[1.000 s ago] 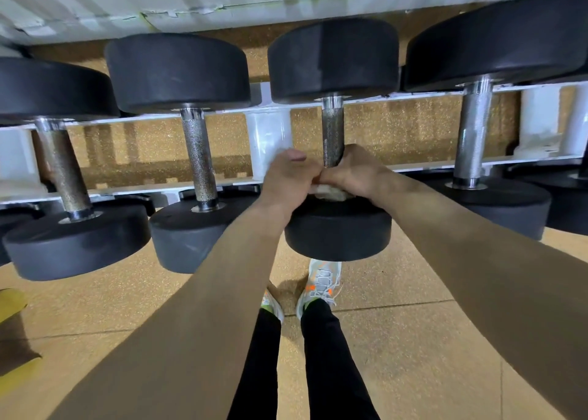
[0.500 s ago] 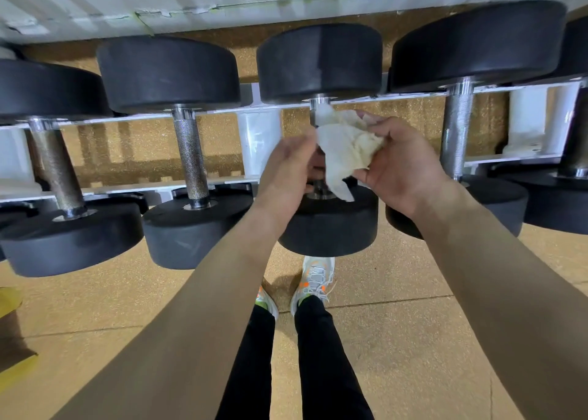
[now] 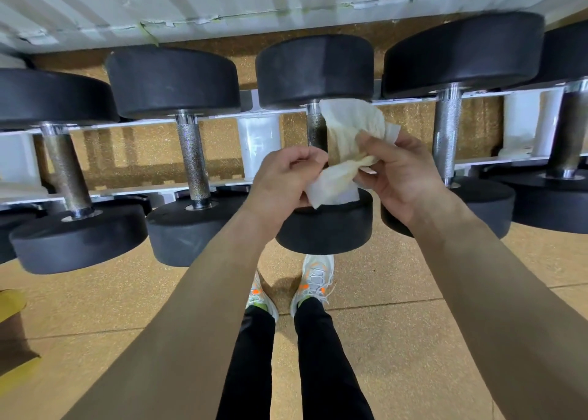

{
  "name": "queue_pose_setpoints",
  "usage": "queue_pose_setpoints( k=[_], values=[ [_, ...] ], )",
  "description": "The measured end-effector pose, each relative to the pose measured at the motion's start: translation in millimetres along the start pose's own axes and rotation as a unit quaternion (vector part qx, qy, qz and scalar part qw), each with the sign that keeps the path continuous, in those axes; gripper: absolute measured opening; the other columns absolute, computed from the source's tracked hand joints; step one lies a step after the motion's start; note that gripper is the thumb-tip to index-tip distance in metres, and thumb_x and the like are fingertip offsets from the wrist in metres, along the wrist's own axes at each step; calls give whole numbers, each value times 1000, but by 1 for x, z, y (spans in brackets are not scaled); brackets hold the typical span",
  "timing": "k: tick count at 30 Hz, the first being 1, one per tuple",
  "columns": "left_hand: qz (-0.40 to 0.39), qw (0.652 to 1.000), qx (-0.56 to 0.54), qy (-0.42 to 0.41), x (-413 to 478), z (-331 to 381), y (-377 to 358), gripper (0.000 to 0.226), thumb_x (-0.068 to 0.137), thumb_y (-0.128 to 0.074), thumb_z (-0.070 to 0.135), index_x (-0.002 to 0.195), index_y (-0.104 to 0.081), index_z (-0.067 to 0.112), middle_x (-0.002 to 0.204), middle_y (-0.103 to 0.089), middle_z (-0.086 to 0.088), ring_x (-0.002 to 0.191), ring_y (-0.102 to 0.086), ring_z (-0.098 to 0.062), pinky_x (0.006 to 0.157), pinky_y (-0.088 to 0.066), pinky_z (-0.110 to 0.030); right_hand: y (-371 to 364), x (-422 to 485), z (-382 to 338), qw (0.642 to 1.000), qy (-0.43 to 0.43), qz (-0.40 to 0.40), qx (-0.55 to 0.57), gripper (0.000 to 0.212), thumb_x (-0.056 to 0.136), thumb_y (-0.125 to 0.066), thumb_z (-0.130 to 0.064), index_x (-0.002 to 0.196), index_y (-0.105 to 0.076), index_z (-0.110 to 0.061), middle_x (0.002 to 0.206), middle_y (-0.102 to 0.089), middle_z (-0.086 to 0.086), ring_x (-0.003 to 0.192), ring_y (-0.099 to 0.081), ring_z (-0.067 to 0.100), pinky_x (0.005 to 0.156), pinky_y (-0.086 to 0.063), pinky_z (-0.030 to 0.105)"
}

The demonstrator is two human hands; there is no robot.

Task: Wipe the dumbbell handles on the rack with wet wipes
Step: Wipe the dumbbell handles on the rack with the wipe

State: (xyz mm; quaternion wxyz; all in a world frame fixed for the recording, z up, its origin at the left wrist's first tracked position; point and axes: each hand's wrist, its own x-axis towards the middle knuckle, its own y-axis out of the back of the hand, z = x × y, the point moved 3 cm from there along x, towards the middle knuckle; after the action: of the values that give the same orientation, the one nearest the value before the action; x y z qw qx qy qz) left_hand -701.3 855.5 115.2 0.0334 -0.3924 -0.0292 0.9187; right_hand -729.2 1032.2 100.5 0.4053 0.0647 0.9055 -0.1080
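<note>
One handle (image 3: 316, 130) front-to-back, wipe (image 3: 350, 127) perhaps touching

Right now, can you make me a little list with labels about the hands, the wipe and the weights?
left hand: pinches the wipe's lower part
right hand: pinches the wipe higher up
wipe: crumpled, stained yellowish, spread between both hands
middle handle: partly hidden behind the wipe
other dumbbells: lying across the white rack, handles bare
</note>
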Motion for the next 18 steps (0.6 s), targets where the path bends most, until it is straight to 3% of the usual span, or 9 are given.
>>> queue_pose_setpoints(
  k=[3,5,7,9,11,13,15,18],
  values=[
    [-130,988,83,22,-11,6,-2,12,99,-63,22,106,-68,14,74,-70,-3,76,-69,-17,68,-56,-30,5,1,-6,1000,14,15,15,6,92,-71,-11,97,-72,-12,89,-72,6,85,-68,24,81,-57,46],
    [-63,991,122,1,-10,6,-2,19,96,-66,35,108,-64,19,71,-68,3,73,-68,-11,69,-54,-28,4,-1,-7,998,6,-34,48,21,96,-62,-9,115,-70,-4,103,-73,14,92,-70,27,86,-57,44],
    [43,996,76,-10,-5,4,4,42,84,-75,47,115,-58,26,91,-68,8,85,-68,-4,80,-55,-27,-3,-7,-8,995,-12,-90,45,25,100,-55,-7,121,-66,-2,107,-74,14,94,-72,25,87,-60,39],
    [17,1000,14,-3,-2,3,3,51,76,-77,48,119,-59,28,107,-71,9,100,-68,-2,90,-53,-23,-9,-12,-7,988,-35,-139,48,27,101,-52,-7,125,-64,-1,108,-74,14,95,-73,24,85,-61,36],
    [-21,999,-35,4,-1,1,0,41,80,-78,40,113,-69,18,111,-75,2,105,-70,-10,93,-53,-27,-13,-14,-8,985,-50,-151,62,27,102,-51,-8,125,-63,0,107,-75,14,95,-74,24,84,-61,37],
    [13,995,-98,0,1,1,1,33,88,-76,31,109,-72,6,108,-76,-13,105,-72,-27,95,-56,-45,-14,-11,-9,991,-47,-113,60,25,103,-52,-10,123,-65,-4,109,-76,12,100,-74,25,87,-61,40],
    [75,993,-93,-9,3,-2,3,30,92,-72,30,101,-68,2,104,-71,-25,93,-71,-30,87,-56,-56,-12,-4,-6,998,-33,-37,25,23,104,-55,-14,122,-67,-9,116,-75,11,108,-72,28,93,-59,47],
    [151,988,-22,-30,9,-10,-1,22,93,-71,35,91,-64,14,96,-72,-20,82,-70,-26,83,-57,-55,-14,8,4,989,15,120,-84,14,105,-54,-22,105,-67,-17,100,-75,2,95,-73,21,89,-60,44]
  ],
)
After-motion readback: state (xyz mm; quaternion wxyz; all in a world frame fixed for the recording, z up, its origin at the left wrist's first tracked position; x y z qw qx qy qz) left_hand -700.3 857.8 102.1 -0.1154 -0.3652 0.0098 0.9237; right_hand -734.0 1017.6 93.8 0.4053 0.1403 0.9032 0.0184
